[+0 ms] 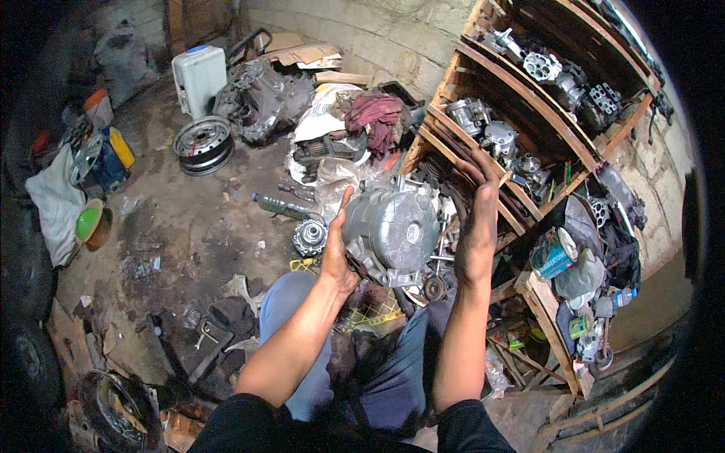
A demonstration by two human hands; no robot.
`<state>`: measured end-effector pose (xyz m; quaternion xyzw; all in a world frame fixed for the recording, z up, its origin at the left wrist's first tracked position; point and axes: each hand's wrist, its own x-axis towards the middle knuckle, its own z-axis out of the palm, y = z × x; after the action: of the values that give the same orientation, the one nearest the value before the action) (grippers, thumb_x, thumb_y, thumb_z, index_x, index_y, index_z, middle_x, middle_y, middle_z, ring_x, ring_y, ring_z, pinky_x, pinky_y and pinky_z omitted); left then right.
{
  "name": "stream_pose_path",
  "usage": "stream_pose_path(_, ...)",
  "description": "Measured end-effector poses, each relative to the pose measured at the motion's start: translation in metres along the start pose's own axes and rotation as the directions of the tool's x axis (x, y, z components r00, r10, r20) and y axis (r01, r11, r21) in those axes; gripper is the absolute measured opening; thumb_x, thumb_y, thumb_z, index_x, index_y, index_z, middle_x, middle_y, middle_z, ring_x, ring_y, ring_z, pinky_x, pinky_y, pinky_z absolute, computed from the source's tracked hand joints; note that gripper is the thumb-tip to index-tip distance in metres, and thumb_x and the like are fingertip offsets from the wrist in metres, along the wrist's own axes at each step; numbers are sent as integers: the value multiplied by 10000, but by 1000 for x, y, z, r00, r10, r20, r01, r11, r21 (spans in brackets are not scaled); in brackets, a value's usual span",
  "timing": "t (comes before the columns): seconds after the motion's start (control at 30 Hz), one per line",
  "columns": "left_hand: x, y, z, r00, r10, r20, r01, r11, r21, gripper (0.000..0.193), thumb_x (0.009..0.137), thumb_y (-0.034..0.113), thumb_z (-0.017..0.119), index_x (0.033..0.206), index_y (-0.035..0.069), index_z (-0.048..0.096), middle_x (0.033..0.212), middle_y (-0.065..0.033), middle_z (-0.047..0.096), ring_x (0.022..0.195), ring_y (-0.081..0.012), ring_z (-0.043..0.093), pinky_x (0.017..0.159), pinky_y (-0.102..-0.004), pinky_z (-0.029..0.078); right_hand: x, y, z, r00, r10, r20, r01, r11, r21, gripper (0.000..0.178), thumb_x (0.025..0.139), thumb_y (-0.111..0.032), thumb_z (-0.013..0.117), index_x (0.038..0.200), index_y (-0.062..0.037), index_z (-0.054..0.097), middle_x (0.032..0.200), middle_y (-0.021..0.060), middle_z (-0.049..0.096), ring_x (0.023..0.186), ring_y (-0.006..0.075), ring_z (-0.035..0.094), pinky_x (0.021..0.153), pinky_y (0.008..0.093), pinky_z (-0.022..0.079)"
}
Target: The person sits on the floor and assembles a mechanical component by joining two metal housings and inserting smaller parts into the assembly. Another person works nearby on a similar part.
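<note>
Above my knees sits a round, silvery cast-metal housing (pixel 400 230) with a domed face and lugs along its rim. My left hand (pixel 337 255) grips its left side, thumb pointing up and the other fingers mostly hidden behind or below it. To the right of the housing my right hand (pixel 477 219) is raised with its fingers stretched out, holding nothing. A small toothed metal gear part (pixel 310 238) lies just left of my left hand. Under the housing, between my knees, shows a yellow plastic lattice (pixel 370 314).
Wooden shelves (pixel 521 98) full of metal parts stand at the right, with a blue tin (pixel 553 253) nearby. On the dirty floor are a wheel rim (pixel 204 145), a large gearbox-like casting (pixel 264 98), a white jug (pixel 199 79), a plastic bottle (pixel 281 204) and wrenches (pixel 208 336).
</note>
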<state>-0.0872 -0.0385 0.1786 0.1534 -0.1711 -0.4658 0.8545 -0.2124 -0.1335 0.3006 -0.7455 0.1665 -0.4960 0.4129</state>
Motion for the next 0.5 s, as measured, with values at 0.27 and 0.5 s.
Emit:
stream_pose_path(0.27, 9, -16, -1, 999, 38, -21, -36, 995, 97, 622, 971, 469, 438, 1532, 263, 263, 1495, -77, 395, 1346, -272, 430, 1099, -454, 391, -72, 78, 4, 729, 577, 370, -682, 559, 472, 809, 871, -522, 627, 1401, 54, 421, 1427, 160, 460, 1334, 274, 399, 1137, 375, 250)
stream_pose_path(0.5, 24, -11, -10, 992, -41, -123, 92, 890, 446, 587, 1000, 504, 406, 1509, 221, 336, 1522, -91, 356, 1353, -256, 413, 1091, -440, 386, -73, 90, 10, 645, 665, 376, -680, 275, 679, 775, 812, -482, 699, 1389, -35, 436, 1351, 143, 516, 1249, 300, 499, 1055, 453, 400)
